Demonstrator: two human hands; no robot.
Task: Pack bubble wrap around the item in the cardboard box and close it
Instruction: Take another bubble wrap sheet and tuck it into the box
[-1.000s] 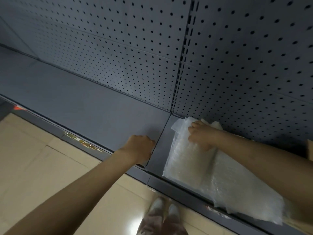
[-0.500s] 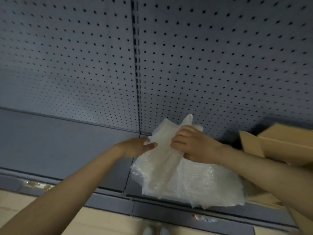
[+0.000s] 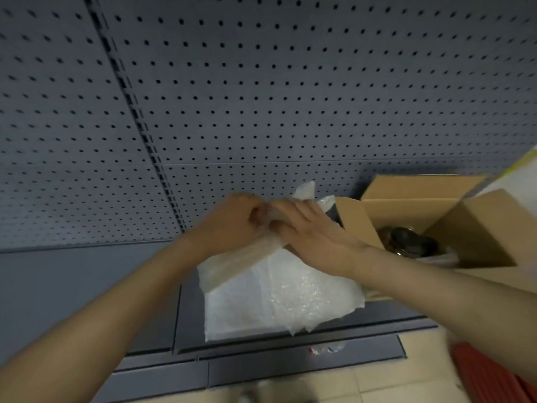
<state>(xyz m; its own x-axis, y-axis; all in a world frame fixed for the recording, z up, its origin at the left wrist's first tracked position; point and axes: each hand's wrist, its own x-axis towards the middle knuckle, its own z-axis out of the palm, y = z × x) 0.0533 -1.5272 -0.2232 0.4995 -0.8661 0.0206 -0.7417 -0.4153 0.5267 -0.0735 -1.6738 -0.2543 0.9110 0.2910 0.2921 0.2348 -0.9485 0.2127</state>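
Observation:
A clear sheet of bubble wrap (image 3: 279, 298) hangs in front of the grey shelf, lifted by both hands at its top edge. My left hand (image 3: 232, 222) pinches the upper left of the sheet, and my right hand (image 3: 308, 231) grips it right beside, fingers touching the left hand. To the right stands an open cardboard box (image 3: 470, 237) with its flaps up. Inside it lies a dark, shiny item (image 3: 406, 241), partly hidden by the box wall.
A grey pegboard wall (image 3: 261, 97) rises behind the grey metal shelf (image 3: 72, 286). Beige floor tiles (image 3: 363, 382) lie below the shelf's front edge. Something red-orange (image 3: 488, 373) shows at the lower right corner. A pale board leans at the far right edge.
The view has swung right, bringing the open box and its item into sight. My left hand moved from the shelf onto the bubble wrap, and both hands have lifted it.

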